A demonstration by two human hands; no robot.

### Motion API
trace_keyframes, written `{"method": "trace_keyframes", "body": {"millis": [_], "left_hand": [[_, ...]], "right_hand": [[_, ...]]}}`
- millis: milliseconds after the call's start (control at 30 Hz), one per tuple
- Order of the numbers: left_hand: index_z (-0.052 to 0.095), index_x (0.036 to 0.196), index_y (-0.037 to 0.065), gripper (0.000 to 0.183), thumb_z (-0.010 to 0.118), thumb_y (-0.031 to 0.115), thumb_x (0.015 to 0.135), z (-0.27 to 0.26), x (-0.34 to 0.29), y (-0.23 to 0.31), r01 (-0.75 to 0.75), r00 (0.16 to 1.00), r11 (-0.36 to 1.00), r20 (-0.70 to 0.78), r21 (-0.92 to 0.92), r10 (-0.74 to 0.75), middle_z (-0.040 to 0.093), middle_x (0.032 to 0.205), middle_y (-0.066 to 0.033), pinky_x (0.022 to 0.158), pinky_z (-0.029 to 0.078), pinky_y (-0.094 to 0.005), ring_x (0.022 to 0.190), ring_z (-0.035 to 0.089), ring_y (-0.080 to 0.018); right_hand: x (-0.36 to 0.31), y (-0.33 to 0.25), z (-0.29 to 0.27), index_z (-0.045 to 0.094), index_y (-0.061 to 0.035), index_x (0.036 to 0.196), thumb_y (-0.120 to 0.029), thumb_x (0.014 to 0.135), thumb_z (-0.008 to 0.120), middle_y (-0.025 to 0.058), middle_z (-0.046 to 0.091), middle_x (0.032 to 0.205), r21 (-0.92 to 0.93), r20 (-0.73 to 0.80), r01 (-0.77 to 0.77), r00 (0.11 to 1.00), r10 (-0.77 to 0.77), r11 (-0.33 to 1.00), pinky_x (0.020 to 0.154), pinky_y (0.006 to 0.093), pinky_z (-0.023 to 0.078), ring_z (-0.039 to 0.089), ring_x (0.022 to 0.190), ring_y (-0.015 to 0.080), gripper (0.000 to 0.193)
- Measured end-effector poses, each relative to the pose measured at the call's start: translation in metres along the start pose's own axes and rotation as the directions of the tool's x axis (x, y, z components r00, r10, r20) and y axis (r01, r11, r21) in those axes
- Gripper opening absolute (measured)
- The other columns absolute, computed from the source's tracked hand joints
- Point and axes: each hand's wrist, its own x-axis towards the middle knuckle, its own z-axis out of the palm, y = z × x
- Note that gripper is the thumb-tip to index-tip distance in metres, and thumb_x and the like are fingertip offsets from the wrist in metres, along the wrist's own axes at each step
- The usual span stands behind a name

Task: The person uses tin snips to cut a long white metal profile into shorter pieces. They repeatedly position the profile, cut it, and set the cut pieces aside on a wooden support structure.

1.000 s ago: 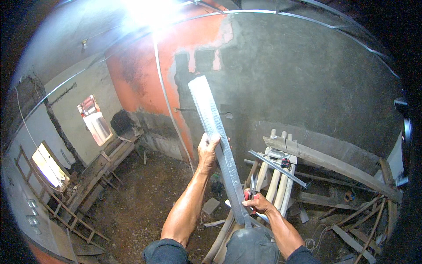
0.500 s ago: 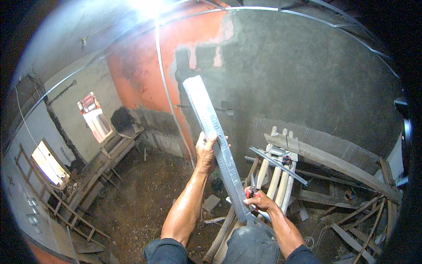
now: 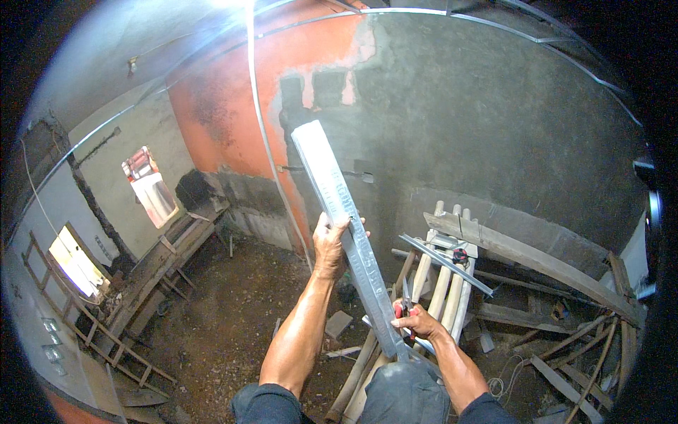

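A long, shiny metal channel (image 3: 326, 169) rises at a slant away from me, its upper end leaning left. My left hand (image 3: 329, 246) is closed around its middle. Near the lower end, my right hand (image 3: 424, 324) grips red-handled tin snips (image 3: 405, 308), with the dark blades pointing up. The right thumb lies close to the channel's side; whether it presses on the metal I cannot tell. The channel's bottom end rests by my knee (image 3: 404, 389), where its contact is partly hidden.
Bamboo poles (image 3: 439, 297) form a platform at right, bearing another metal profile (image 3: 446, 264) and a round red-and-black item (image 3: 460, 255). A wooden beam (image 3: 537, 261) crosses behind. Loose boards (image 3: 572, 381) lie lower right. A wooden ladder (image 3: 99, 332) leans left. A pale cable (image 3: 261, 120) hangs ahead.
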Motion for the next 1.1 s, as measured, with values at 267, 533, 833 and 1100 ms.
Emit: {"method": "trace_keyframes", "body": {"millis": [267,533,833,1100], "left_hand": [[0.051,0.106,0.001,0.021,0.061,0.014,0.092,-0.025,0.007,-0.028,-0.067,0.993,0.976,-0.086,0.209,0.086,0.066,0.090,-0.0124,0.064,0.059,-0.0360,0.085,0.068,-0.0226],[0.051,0.104,-0.002,0.017,0.058,0.010,0.094,-0.054,-0.017,-0.089,-0.006,0.929,0.963,-0.355,0.269,0.105,0.064,0.088,-0.0167,0.062,0.058,-0.0394,0.070,0.066,-0.0264],[0.050,0.120,-0.003,0.042,0.059,0.026,0.091,-0.028,-0.015,-0.076,0.250,0.866,0.953,-0.479,0.172,-0.141,0.068,0.098,-0.0211,0.061,0.058,-0.0464,0.078,0.070,-0.0334],[0.048,0.125,-0.005,0.042,0.058,0.019,0.092,-0.023,-0.010,-0.082,0.331,0.821,0.941,-0.514,0.071,-0.250,0.065,0.105,-0.0234,0.070,0.060,-0.0508,0.085,0.068,-0.0346]], "right_hand": [[0.005,0.006,-0.009,0.055,-0.0129,0.086,-0.026,0.077,0.080,-0.0045,0.054,0.077,0.025,0.066,0.105,0.992,-0.106,0.994,0.066,0.0273,0.044,0.052,0.071,0.0083,0.030],[-0.063,-0.001,-0.058,0.058,-0.0033,0.093,-0.018,0.085,0.069,-0.0001,0.055,0.074,-0.232,-0.301,0.072,0.943,-0.142,0.970,0.064,0.0297,0.044,0.050,0.069,0.0103,0.020],[-0.207,-0.038,-0.047,0.062,-0.0001,0.098,-0.027,0.069,0.080,0.0143,0.066,0.086,-0.562,-0.506,-0.254,0.858,-0.085,0.787,0.075,0.0393,0.052,0.065,0.081,0.0267,0.043],[-0.210,-0.043,-0.029,0.063,0.0010,0.101,-0.032,0.069,0.084,0.0169,0.067,0.090,-0.532,-0.589,-0.353,0.807,-0.037,0.770,0.077,0.0391,0.052,0.066,0.083,0.0263,0.051]]}}
